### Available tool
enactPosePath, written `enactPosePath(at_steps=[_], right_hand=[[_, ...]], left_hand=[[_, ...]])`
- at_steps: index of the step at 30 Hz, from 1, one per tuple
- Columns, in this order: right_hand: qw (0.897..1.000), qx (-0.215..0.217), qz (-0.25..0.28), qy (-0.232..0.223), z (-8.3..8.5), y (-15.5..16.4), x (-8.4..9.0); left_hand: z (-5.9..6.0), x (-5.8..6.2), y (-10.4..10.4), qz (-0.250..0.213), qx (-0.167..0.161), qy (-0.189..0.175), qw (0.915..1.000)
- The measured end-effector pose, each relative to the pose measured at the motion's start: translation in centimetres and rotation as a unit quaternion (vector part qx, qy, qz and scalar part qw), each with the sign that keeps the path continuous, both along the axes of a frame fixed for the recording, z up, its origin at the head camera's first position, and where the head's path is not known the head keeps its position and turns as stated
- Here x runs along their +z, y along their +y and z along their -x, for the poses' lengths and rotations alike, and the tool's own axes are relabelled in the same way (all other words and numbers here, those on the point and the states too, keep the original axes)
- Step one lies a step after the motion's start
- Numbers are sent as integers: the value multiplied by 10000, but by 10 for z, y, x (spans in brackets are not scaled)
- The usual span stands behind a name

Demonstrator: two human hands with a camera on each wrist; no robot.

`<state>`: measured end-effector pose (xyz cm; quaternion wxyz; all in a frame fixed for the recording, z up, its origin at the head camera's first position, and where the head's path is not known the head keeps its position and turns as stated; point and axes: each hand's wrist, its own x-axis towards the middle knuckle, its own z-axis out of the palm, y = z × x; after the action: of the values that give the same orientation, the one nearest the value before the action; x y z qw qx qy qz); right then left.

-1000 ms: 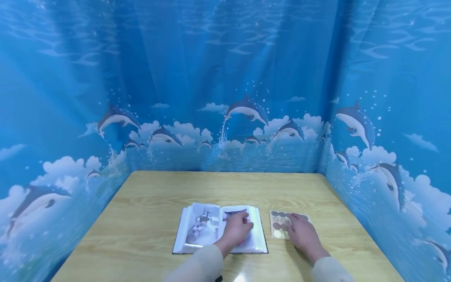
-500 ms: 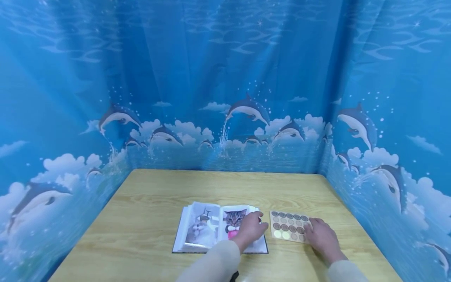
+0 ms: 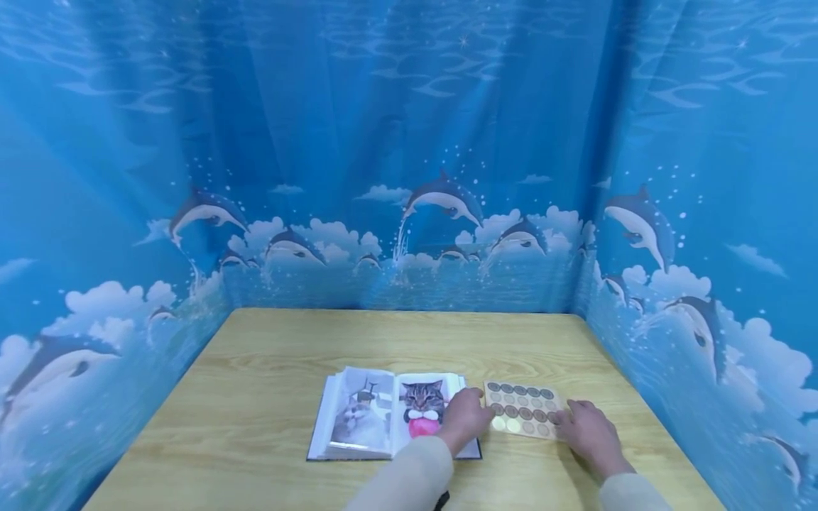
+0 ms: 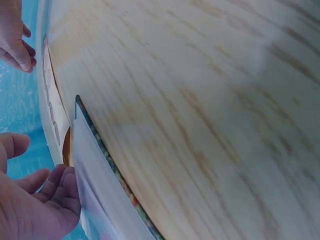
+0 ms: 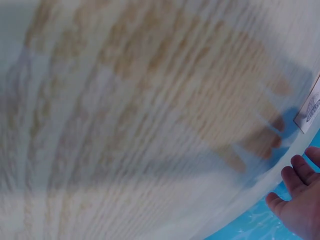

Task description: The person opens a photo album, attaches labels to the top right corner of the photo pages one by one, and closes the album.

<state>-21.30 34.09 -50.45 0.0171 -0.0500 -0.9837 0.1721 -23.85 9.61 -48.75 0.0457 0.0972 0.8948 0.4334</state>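
Note:
A flat sheet of round, coin-like stickers (image 3: pixel 524 401), dark and pale in rows, lies on the table to the right of an open photo album (image 3: pixel 361 419). My left hand (image 3: pixel 465 419) is over the album's right edge, its fingertips right at the sheet's left side. Loosely bent fingers show on that hand (image 4: pixel 47 202) in the left wrist view, with nothing between them. At the sheet's right edge is my right hand (image 3: pixel 591 436), fingertips overlapping the border. Its fingers look relaxed and spread in the right wrist view, close to the sheet's corner (image 5: pixel 310 112).
The album shows a pale cat photo on the left page and a tabby cat with a pink ball (image 3: pixel 423 415) on the right. Wood-grain table (image 3: pixel 268 397) extends around both things. Blue dolphin-print curtains (image 3: pixel 383 142) enclose the back and sides.
My left hand has moved right from the album's right page to the sheet's left side, uncovering the tabby photo. My right hand has slid right, from over the sheet to its right edge.

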Motion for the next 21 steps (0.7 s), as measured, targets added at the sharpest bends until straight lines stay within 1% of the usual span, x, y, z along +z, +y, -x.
enactPosePath(at_steps=[4, 8, 10, 12, 15, 19, 21], right_hand=[[10000, -32, -21, -45, -1, 0, -1], [9999, -18, -100, -112, -2, -1, -1], [9998, 13, -166, -137, -3, -1, -1], [9996, 47, -226, -131, -5, -2, -2], [9994, 101, -318, -94, -6, -2, -4], [9993, 104, -359, -50, -7, -3, -4], [9993, 91, -350, -34, -6, -4, -4]], left_hand=[[1, -3, 4, 145, 72, 20, 9999], [3, -7, 7, 359, 117, 159, 9992], [3, -8, 8, 555, 130, 274, 9980], [2, -9, 9, 789, 154, 402, 9960], [0, -9, 13, 1152, 211, 460, 9921], [-2, -7, 18, 1546, 222, 377, 9870], [-2, -5, 20, 1657, 188, 368, 9853]])
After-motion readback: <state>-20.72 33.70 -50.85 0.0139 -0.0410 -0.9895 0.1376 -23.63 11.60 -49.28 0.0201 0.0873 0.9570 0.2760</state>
